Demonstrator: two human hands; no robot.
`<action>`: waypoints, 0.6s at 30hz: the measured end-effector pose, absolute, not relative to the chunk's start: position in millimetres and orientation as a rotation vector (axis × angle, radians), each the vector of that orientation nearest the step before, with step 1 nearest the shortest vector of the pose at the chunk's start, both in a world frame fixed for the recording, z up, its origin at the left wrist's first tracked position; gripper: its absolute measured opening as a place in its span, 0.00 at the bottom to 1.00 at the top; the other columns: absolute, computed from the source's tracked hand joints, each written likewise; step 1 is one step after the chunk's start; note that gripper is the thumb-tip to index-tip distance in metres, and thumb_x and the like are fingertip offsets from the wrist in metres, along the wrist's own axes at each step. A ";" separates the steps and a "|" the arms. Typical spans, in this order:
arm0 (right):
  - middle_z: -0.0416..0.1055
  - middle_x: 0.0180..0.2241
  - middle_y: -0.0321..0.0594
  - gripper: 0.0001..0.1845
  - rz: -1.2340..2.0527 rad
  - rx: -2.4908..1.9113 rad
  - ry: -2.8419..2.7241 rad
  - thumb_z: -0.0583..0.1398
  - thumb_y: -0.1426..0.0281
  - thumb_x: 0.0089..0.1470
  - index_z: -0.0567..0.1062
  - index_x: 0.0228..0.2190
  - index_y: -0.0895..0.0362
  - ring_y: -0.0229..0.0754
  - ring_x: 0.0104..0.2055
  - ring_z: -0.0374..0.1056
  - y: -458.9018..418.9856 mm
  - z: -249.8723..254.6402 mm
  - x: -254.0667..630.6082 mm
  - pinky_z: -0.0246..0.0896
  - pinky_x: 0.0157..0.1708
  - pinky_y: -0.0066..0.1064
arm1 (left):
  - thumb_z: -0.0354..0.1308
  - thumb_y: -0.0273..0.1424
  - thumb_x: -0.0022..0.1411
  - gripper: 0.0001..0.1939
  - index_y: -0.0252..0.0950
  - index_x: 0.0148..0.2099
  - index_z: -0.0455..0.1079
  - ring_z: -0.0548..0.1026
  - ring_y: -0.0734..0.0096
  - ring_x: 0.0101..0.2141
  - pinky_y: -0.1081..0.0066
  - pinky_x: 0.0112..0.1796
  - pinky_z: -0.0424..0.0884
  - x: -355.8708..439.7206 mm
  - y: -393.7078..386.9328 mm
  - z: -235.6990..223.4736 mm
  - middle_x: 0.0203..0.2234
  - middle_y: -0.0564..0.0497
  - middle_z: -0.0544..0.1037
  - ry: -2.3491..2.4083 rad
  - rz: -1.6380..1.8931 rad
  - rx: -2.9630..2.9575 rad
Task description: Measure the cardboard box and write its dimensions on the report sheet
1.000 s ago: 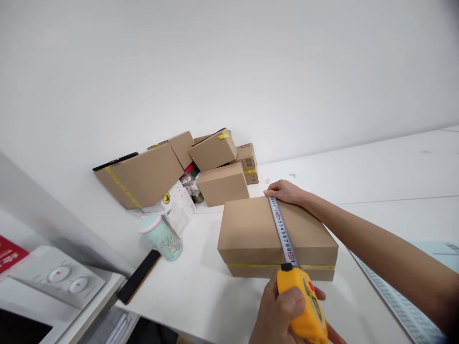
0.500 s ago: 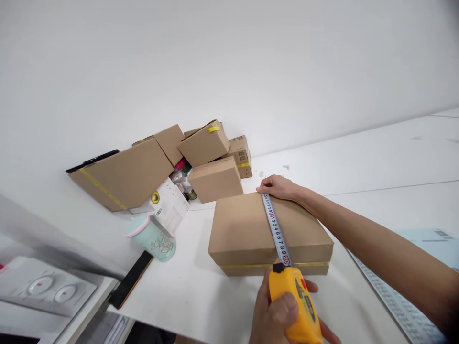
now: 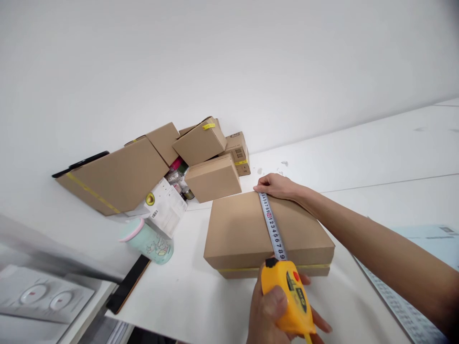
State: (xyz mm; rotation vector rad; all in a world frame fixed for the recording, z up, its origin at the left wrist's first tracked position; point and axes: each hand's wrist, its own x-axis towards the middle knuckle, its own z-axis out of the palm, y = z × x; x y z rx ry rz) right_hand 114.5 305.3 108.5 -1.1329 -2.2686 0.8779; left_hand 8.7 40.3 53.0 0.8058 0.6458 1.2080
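A brown cardboard box [image 3: 236, 229] with a yellow strip along its lower side lies in front of me. My left hand [image 3: 267, 306] grips a yellow tape measure [image 3: 289, 296] just at the box's near edge, thumb on its side and fingers round beneath. Its metal tape blade [image 3: 271, 227] runs across the box top, with numbers and a red 10 showing. At the far edge of the box, my right hand [image 3: 276, 185] holds the blade's end down with its fingers closed; the tip itself is hidden.
Several cardboard boxes [image 3: 213, 179] are piled at the back left against the wall. Nearer stand a white carton [image 3: 165, 210] and a mint tumbler [image 3: 152, 243], beside a black flat object [image 3: 129, 284]. A pale blue printed sheet [image 3: 416, 248] lies under my right forearm.
The tape measure's case has come up closer to the box and slightly left, so the red 20 mark no longer shows. My right hand stays at the far edge. The view has shifted a little.
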 end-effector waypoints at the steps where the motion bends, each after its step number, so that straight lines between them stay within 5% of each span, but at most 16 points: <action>1: 0.64 0.22 0.34 0.20 0.887 -1.109 -2.249 0.59 0.56 0.56 0.64 0.19 0.54 0.40 0.28 0.60 304.2 109.2 114.6 0.52 0.30 0.33 | 0.56 0.53 0.63 0.27 0.38 0.55 0.67 0.78 0.59 0.36 0.63 0.30 0.78 8.3 41.1 54.2 0.50 0.43 0.70 0.656 1.215 0.790; 10: 0.78 0.39 0.45 0.20 0.836 -1.054 -1.431 0.59 0.51 0.59 0.79 0.38 0.55 0.48 0.41 0.72 259.7 118.9 175.7 0.67 0.42 0.40 | 0.72 0.54 0.44 0.41 0.43 0.58 0.70 0.80 0.55 0.31 0.63 0.26 0.76 -57.0 -4.1 68.6 0.45 0.43 0.78 0.994 1.547 0.825; 14: 0.78 0.41 0.44 0.27 0.888 -1.339 -1.501 0.53 0.43 0.60 0.80 0.43 0.48 0.50 0.40 0.73 216.5 82.0 229.1 0.69 0.43 0.44 | 0.74 0.54 0.37 0.42 0.44 0.55 0.72 0.77 0.44 0.47 0.66 0.31 0.76 -101.0 -22.5 60.4 0.48 0.42 0.80 1.406 1.960 0.846; 18: 0.78 0.45 0.42 0.31 1.057 -1.277 -1.728 0.49 0.43 0.62 0.68 0.61 0.39 0.53 0.44 0.74 181.1 36.4 249.8 0.71 0.45 0.47 | 0.74 0.51 0.41 0.39 0.42 0.54 0.71 0.72 0.48 0.57 0.68 0.43 0.73 -113.0 -7.4 42.7 0.45 0.44 0.82 1.497 2.037 0.723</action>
